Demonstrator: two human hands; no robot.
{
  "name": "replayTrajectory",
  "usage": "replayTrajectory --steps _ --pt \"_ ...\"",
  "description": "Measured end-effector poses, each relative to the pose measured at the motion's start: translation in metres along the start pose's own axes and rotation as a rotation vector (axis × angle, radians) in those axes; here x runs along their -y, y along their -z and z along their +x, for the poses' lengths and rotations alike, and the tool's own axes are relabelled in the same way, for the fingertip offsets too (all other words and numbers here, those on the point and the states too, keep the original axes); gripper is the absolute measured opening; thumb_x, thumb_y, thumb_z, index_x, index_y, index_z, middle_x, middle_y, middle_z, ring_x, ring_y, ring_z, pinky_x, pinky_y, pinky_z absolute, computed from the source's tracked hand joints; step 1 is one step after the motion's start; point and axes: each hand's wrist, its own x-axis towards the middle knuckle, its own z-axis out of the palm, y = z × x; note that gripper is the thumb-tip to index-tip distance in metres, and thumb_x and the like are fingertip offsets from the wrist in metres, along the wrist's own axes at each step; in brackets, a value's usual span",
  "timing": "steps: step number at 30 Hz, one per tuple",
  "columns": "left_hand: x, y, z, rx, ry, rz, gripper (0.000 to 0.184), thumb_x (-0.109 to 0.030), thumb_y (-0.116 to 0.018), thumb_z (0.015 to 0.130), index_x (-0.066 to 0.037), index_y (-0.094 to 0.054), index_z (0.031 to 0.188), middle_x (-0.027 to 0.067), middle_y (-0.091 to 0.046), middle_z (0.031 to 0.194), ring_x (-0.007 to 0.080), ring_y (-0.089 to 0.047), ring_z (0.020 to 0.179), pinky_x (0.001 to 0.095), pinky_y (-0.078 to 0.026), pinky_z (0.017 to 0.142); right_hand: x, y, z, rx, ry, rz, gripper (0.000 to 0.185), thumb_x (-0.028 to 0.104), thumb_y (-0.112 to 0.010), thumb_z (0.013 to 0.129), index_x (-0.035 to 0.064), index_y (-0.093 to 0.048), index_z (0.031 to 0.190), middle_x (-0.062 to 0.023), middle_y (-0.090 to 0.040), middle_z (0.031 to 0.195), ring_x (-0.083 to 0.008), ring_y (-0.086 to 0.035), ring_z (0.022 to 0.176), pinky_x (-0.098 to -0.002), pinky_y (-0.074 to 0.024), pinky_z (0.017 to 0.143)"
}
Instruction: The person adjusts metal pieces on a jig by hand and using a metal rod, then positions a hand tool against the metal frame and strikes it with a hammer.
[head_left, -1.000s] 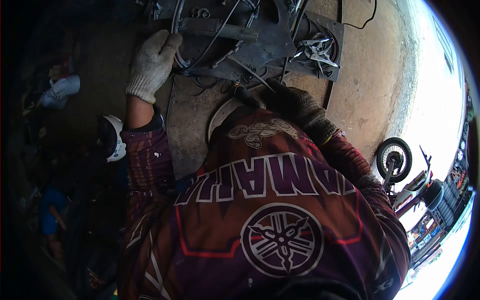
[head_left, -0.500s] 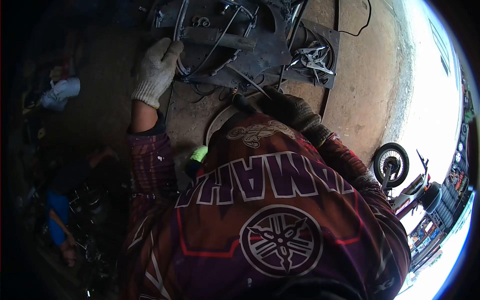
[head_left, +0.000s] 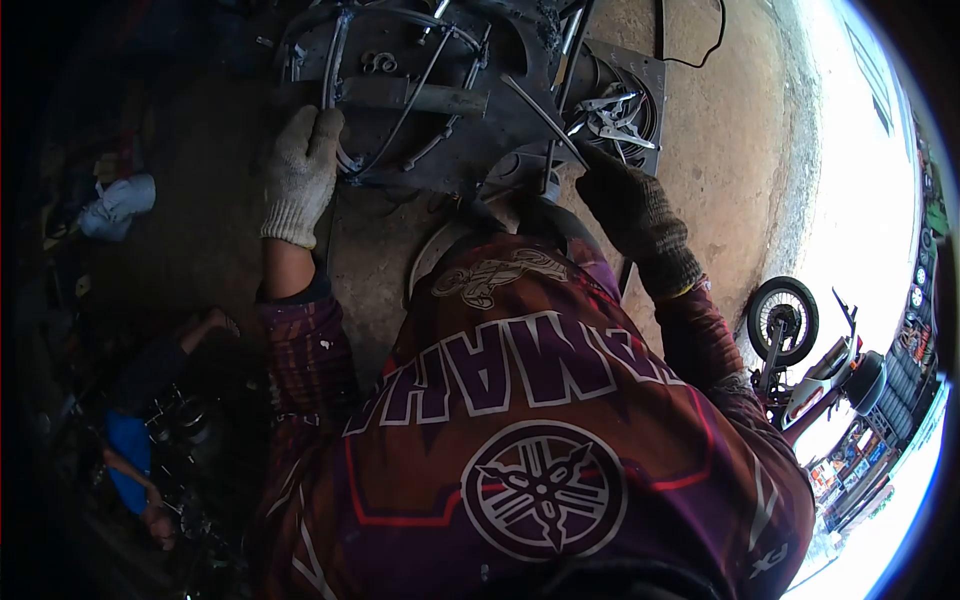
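My left hand [head_left: 302, 172], in a pale knit work glove, is closed around the left side of a bent metal tube frame [head_left: 333, 62]. The frame lies on a dark metal work table [head_left: 520, 45], with a flat metal bar [head_left: 420, 98] across it. In a darker glove, my right hand [head_left: 633, 205] grips the near end of a thin metal rod [head_left: 545, 120], whose far end points up and left over the table. Its fingers are partly hidden in shadow. Several small metal rings [head_left: 380, 62] rest inside the frame.
Locking pliers [head_left: 612, 118] lie on a side plate right of the table. A motorcycle [head_left: 815, 385] stands at the right by the bright opening. To the lower left, a person in blue [head_left: 128, 450] is near dark machine parts. A cable [head_left: 720, 45] runs along the floor.
My right hand has moved right, and the rod has swung so its far end points higher over the table. My left hand stays at the frame; the view has shifted slightly.
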Motion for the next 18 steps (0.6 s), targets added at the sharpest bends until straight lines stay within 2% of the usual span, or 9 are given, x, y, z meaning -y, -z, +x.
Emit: replayTrajectory --steps 4,7,9,12,16,18 --pt "0.015 -0.002 0.005 -0.052 -0.030 0.103 0.041 -0.038 -0.061 0.102 0.002 -0.067 0.106 0.0126 -0.066 0.085 0.0195 -0.061 0.073 0.0344 -0.048 0.069 -0.005 0.008 0.034 0.078 0.011 -0.037 0.049 0.028 -0.060 0.098 0.0147 -0.052 0.145 -0.0217 -0.070 0.115 -0.0364 -0.069 0.107 -0.0435 -0.0551 0.089" --pt "0.014 -0.002 0.002 -0.040 0.028 0.117 0.043 -0.039 -0.063 0.101 0.003 -0.067 0.110 0.0146 -0.067 0.088 0.0224 -0.064 0.080 0.0356 -0.050 0.075 -0.011 0.009 0.046 0.166 0.009 -0.101 0.050 0.031 -0.060 0.098 0.0171 -0.052 0.146 -0.0217 -0.070 0.114 -0.0367 -0.069 0.107 -0.0442 -0.0551 0.089" --pt "0.014 -0.006 0.001 -0.130 -0.016 0.179 0.031 -0.030 -0.058 0.104 0.000 -0.066 0.101 0.0033 -0.056 0.079 0.0114 -0.051 0.074 0.0299 -0.043 0.069 -0.019 0.005 0.050 0.150 0.053 -0.111 0.051 0.032 -0.060 0.098 0.0167 -0.052 0.146 -0.0214 -0.071 0.111 -0.0369 -0.070 0.105 -0.0446 -0.0553 0.088" --pt "-0.003 -0.001 -0.004 -0.045 0.043 0.085 0.031 -0.030 -0.058 0.104 0.000 -0.065 0.103 0.0024 -0.056 0.080 0.0103 -0.050 0.075 0.0293 -0.043 0.070 -0.014 0.007 0.054 0.138 0.056 -0.038 0.050 0.033 -0.060 0.099 0.0167 -0.053 0.145 -0.0211 -0.072 0.108 -0.0367 -0.070 0.102 -0.0447 -0.0559 0.086" --pt "0.001 -0.001 -0.002 -0.043 0.052 0.071 0.030 -0.029 -0.058 0.105 0.001 -0.065 0.104 0.0013 -0.055 0.081 0.0094 -0.048 0.076 0.0283 -0.042 0.070 -0.005 0.017 0.060 0.173 0.037 -0.030 0.050 0.033 -0.060 0.098 0.0165 -0.053 0.145 -0.0191 -0.073 0.105 -0.0359 -0.071 0.099 -0.0451 -0.0561 0.083" --pt "0.004 0.001 -0.001 -0.008 0.065 0.070 0.029 -0.027 -0.058 0.105 0.001 -0.065 0.104 0.0000 -0.055 0.082 0.0086 -0.048 0.078 0.0274 -0.042 0.071 0.010 0.029 0.064 0.260 -0.003 -0.162 0.051 0.031 -0.061 0.097 0.0161 -0.052 0.144 -0.0168 -0.073 0.101 -0.0350 -0.072 0.096 -0.0451 -0.0562 0.080"
